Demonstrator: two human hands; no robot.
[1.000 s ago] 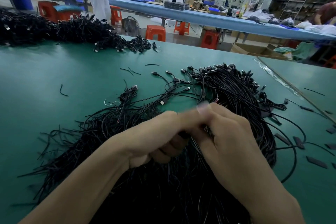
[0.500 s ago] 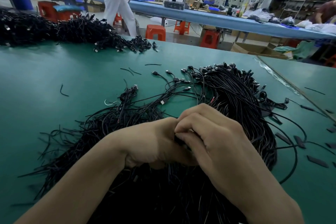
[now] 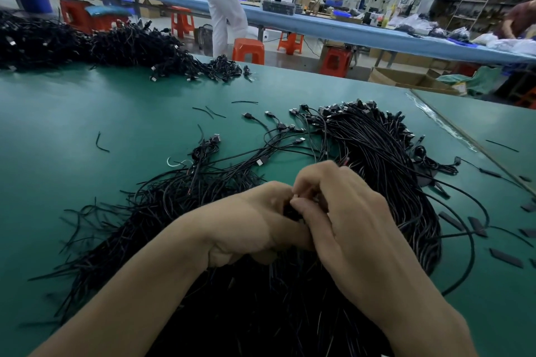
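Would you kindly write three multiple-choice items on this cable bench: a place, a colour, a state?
1. Where is the far cable heap? A in a box; B far left of the table; C on the floor.
2. What colour are the stools? A orange-red; B blue; C white.
3. What are the left hand and right hand doing? A lying flat; B hanging idle; C pinching a dark piece together over the cable bundle.
B, it sits at the far left; A, their plastic is orange-red; C, curled fingers meet on it.
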